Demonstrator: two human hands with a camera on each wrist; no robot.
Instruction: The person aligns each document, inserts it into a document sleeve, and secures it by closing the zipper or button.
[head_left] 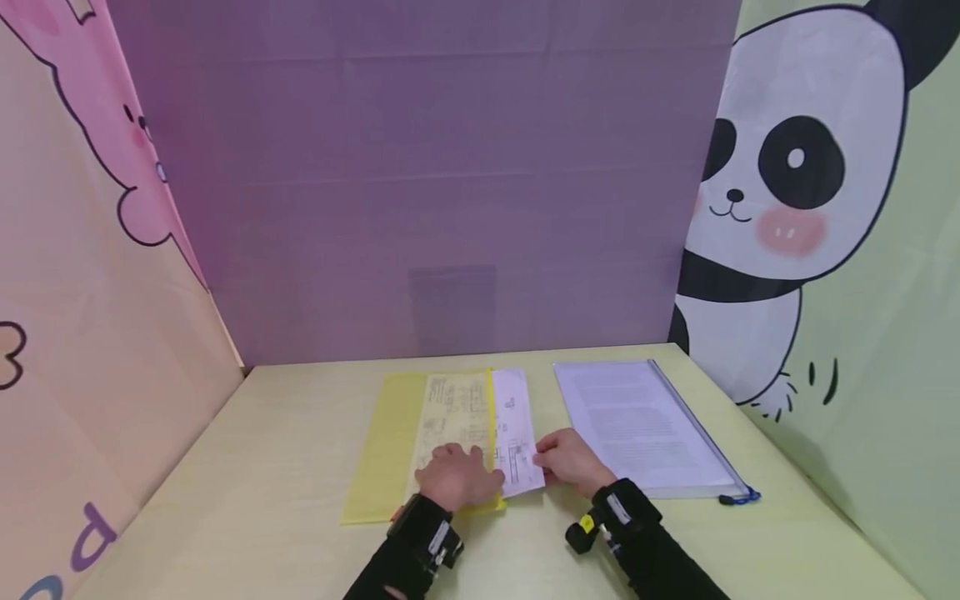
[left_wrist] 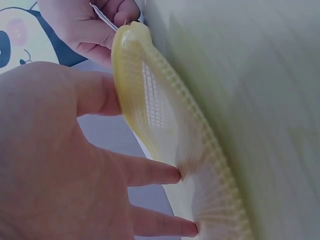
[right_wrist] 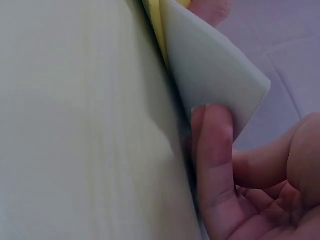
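Note:
A yellow translucent mesh folder (head_left: 378, 458) lies on the table, with printed papers (head_left: 513, 408) sticking out of its right side. My left hand (head_left: 459, 477) rests on the folder near its lower right part. In the left wrist view, extended fingers (left_wrist: 155, 171) touch the mesh, and the folder's edge bulges up. My right hand (head_left: 572, 458) pinches the papers at their right edge. The right wrist view shows the white sheets (right_wrist: 215, 65) tilted up between thumb and fingers, their far end against the yellow folder. The papers' inner part shows through the mesh.
To the right lies a clear document cover (head_left: 645, 425) with printed sheets and a grey spine. A dark blue cord (head_left: 741, 497) is at its lower corner. The pale table (head_left: 255, 475) ends at a purple backdrop (head_left: 450, 183), with printed cloth walls on both sides.

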